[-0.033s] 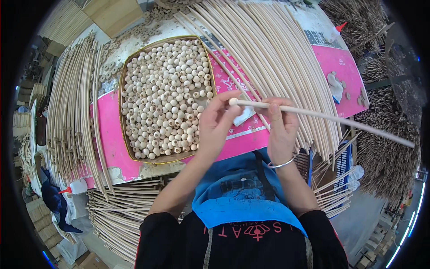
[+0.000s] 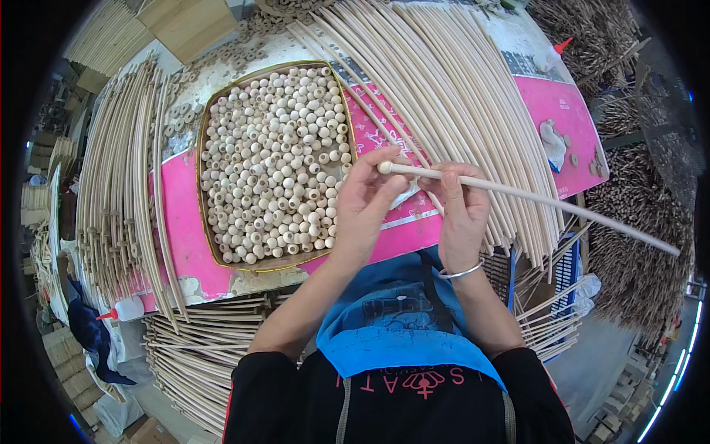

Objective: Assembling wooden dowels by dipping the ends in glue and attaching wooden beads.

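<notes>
A long, pale wooden rod (image 2: 547,198) slants from the middle toward the lower right, with a round wooden bead (image 2: 384,168) on its left end. My right hand (image 2: 460,207) is closed around the rod a short way from the bead, and a silvery bangle circles that wrist. Curled about the beaded end are the thumb and fingers of my left hand (image 2: 367,201); some of its fingertips are hidden behind the rod. Just left of this hand lies a shallow, gold-edged box (image 2: 205,214) full of loose wooden beads (image 2: 274,159).
Many bare rods (image 2: 451,111) lie across the pink-and-white tabletop (image 2: 414,235). Rods with rings (image 2: 118,192) are stacked on the left. Loose wooden rings (image 2: 185,115) lie behind the box. A red-tipped glue bottle (image 2: 130,308) is at the left edge, and blue crates (image 2: 566,270) stand lower right.
My left hand has shifted slightly right, its thumb farther along below the rod. The rod's far right end has dipped a little, and my right hand has moved slightly with it.
</notes>
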A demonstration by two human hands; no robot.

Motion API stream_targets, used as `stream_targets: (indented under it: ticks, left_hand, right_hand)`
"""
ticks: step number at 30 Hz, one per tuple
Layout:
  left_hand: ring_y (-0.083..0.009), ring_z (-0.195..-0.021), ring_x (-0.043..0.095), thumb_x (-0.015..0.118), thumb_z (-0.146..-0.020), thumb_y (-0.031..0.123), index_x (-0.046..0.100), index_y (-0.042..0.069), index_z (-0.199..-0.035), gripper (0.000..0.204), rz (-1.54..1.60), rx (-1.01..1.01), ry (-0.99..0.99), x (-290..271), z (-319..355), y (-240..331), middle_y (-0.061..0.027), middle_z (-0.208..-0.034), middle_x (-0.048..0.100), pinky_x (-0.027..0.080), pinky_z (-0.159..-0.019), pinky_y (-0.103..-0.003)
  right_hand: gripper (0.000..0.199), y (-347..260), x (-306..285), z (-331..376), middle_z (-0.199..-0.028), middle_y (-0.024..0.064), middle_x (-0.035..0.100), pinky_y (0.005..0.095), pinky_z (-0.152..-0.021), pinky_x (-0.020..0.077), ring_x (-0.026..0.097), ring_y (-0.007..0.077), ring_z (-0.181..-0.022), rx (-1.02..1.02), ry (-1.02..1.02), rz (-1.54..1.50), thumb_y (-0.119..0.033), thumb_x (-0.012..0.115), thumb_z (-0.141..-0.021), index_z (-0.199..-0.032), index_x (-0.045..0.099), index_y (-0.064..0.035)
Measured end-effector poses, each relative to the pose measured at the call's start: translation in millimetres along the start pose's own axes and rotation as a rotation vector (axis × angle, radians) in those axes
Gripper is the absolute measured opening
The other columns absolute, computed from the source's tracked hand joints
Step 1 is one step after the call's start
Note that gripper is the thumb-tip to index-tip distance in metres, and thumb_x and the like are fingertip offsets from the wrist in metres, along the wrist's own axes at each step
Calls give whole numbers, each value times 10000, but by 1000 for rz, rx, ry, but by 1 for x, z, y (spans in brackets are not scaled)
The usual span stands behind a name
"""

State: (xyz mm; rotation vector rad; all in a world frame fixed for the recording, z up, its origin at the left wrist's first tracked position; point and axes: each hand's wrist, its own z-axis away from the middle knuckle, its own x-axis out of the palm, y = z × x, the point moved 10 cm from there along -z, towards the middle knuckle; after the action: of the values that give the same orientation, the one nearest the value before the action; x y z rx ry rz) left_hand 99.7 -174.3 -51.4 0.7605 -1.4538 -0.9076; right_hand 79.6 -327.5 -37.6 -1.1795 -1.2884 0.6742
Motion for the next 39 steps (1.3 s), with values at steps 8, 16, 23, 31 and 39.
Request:
stream_targets:
  ticks: [8,16,23,31,39]
  left_hand:
    - [-124,-991,623,539,-992,45,511,49,-1311,321,139,3,121,-10,-23,-1,-25,-1024,593,580,-887,-330]
    - [-123,-921,638,511,-1015,104,509,4,-1341,340,-31,54,97,-48,-55,42,-45,-1013,637,561,-832,-306]
    - [-166,-906,651,462,-1060,252,522,-15,-1292,359,7,98,11,-12,-78,30,-57,-987,638,526,-886,-335]
    - [-185,-947,622,452,-1059,178,409,-13,-1435,424,-34,144,-190,60,-75,34,-67,-966,612,519,-938,-365]
    - [-166,-941,657,492,-1031,136,359,-4,-1491,499,-349,-216,-522,183,-14,-60,-134,-1080,674,541,-915,-321]
  right_hand:
    - [324,-28,-33,44,-1030,99,666,311,-873,490,622,154,-916,344,-237,353,-174,603,-985,-1233,611,34]
    - [298,-100,-200,84,-894,103,663,301,-696,495,628,172,-774,117,-99,1096,-38,749,-806,-1083,665,33]
    - [187,-96,-203,126,-756,91,568,303,-591,423,566,212,-656,-82,6,1197,13,667,-853,-1036,704,-5]
    - [201,-76,-254,171,-838,98,681,292,-642,487,634,163,-719,241,-83,714,-156,637,-951,-1052,710,2]
    - [261,22,-472,339,-712,-33,548,214,-494,370,469,49,-566,243,1246,451,-257,572,-1006,-1144,681,-63]
